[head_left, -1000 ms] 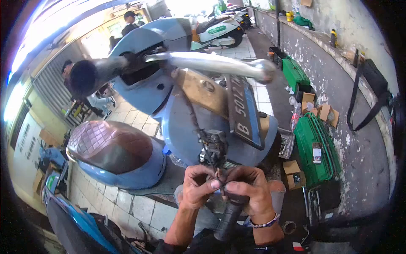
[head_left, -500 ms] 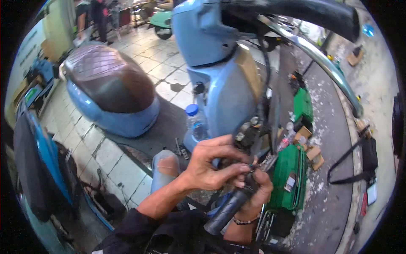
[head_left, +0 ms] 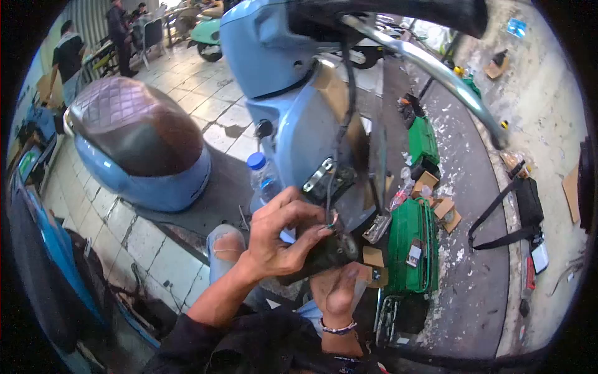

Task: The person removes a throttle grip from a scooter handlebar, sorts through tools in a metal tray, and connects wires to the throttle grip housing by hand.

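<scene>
My left hand (head_left: pixel 280 234) has its thumb and index finger pinched together on a thin wire (head_left: pixel 331 225), beside a black handlebar part (head_left: pixel 341 250). From below, my right hand (head_left: pixel 338 292) supports this black part, thumb towards me and the other fingers mostly hidden. A dark cable (head_left: pixel 344 124) runs down from the blue scooter's front (head_left: pixel 305 137) towards my hands. Just beyond them is a shiny metal lever bracket (head_left: pixel 319 174). A water bottle with a blue cap (head_left: pixel 264 177) stands next to the scooter body, behind my left hand.
A scooter seat (head_left: pixel 140 137) stands at left on the dark footboard. Green toolboxes (head_left: pixel 408 246) and small cardboard boxes (head_left: pixel 447 213) lie on the right. Farther right is a black strapped bag (head_left: pixel 529 202). Two people (head_left: pixel 68 59) stand at the back left, near a mint scooter (head_left: pixel 205 34).
The black handlebar part has turned in my hands, and its ribbed grip no longer shows. My right hand has dropped lower beneath it. The view has shifted right.
</scene>
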A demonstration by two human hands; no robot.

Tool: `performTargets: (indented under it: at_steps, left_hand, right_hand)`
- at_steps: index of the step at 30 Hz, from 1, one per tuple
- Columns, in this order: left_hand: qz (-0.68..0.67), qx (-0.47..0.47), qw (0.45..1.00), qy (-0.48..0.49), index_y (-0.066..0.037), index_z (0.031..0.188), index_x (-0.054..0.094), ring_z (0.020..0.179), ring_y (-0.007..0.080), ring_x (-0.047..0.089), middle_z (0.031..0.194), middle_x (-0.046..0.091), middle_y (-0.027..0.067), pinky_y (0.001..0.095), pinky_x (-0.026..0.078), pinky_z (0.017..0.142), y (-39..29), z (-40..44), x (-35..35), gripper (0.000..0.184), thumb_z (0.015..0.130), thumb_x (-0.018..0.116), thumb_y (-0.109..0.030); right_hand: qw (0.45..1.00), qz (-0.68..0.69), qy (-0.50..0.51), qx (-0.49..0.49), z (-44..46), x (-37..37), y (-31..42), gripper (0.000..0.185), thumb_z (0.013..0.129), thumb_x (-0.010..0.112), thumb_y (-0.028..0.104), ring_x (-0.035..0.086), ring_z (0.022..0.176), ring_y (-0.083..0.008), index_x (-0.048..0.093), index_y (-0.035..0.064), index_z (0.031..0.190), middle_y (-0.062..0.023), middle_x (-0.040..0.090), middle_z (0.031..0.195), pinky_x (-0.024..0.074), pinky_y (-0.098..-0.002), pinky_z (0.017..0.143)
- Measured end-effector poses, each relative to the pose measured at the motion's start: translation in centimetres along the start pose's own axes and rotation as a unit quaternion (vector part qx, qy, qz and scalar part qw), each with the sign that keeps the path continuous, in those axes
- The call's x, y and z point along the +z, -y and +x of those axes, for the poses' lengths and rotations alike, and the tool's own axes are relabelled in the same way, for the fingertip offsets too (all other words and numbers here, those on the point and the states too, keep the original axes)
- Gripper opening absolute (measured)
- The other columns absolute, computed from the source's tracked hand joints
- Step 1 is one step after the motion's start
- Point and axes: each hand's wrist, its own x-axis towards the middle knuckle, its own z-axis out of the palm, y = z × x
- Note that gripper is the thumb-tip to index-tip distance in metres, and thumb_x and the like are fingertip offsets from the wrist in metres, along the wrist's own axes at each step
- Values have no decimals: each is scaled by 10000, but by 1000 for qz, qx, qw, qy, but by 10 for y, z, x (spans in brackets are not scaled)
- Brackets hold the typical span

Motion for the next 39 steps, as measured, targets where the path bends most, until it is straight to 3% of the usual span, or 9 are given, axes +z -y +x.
performTargets:
  at_steps: [4,7,17,19,23,30,33,34,39]
  left_hand:
    - [39,5,999,-18,-50,1018,762,653,199,626,823,596,76,324,463,565,10,-5,-5,209,830,853,-43]
    - [74,13,997,8,-95,1031,770,672,262,641,826,587,76,378,494,570,12,-10,-3,200,853,855,-128]
    - [90,-34,995,0,-115,1154,818,665,195,678,866,702,64,328,518,567,39,-52,-33,350,809,870,-147]
    - [83,-131,987,-53,-98,1123,820,690,178,687,867,738,74,313,540,620,53,-62,-80,307,816,833,-108]
    - [148,-405,893,-130,-2,1166,784,813,96,651,882,754,75,291,532,742,153,-97,-181,249,959,758,-138]
    - [414,-383,802,199,-110,1473,561,1311,453,569,1439,541,281,506,495,1078,301,-247,-211,911,719,927,-466]
    - [424,-421,769,226,-55,1436,585,1393,487,507,1531,488,336,526,441,1143,297,-233,-200,882,730,905,-476]
    - [455,-382,769,236,-49,1414,592,1393,464,515,1539,493,318,530,442,1140,318,-256,-198,860,732,904,-469]
    - [399,-371,823,164,-34,1357,627,1277,421,624,1423,618,272,485,508,1073,312,-250,-218,748,761,905,-390]
  right_hand:
    - [888,-452,-52,-67,-28,-13,-7,801,981,765,239,538,1338,-264,344,-65,1590,-165,536,1449,447,-393,1121]
    - [853,-511,-104,-10,-30,-31,-16,769,975,787,212,563,1309,-278,377,-81,1554,-155,541,1450,476,-383,1093]
    - [829,-554,-78,-16,-25,-91,-19,853,1034,638,530,595,1304,-281,395,-99,1556,-199,586,1453,473,-400,1092]
    - [930,-360,-61,-38,-38,-151,-26,776,1065,593,505,604,1297,-285,405,-55,1569,-179,585,1462,478,-442,1096]
    - [870,-292,-391,70,-42,-150,-65,487,1115,540,377,701,1049,-253,513,26,1451,-123,676,1290,586,-393,839]
    - [814,-467,-119,325,-79,-137,-122,132,1017,730,165,692,748,-136,726,34,998,-28,742,864,563,-302,692]
    - [747,-611,7,261,-61,-115,-130,146,1004,740,147,703,774,-121,729,8,1045,-43,751,877,561,-294,707]
    - [728,-629,26,272,-55,-112,-132,187,983,744,171,751,833,-249,724,3,1062,-151,769,955,580,-379,774]
    - [745,-622,84,227,-28,-80,-140,181,972,742,158,761,886,-321,732,7,1071,-174,772,989,582,-405,797]
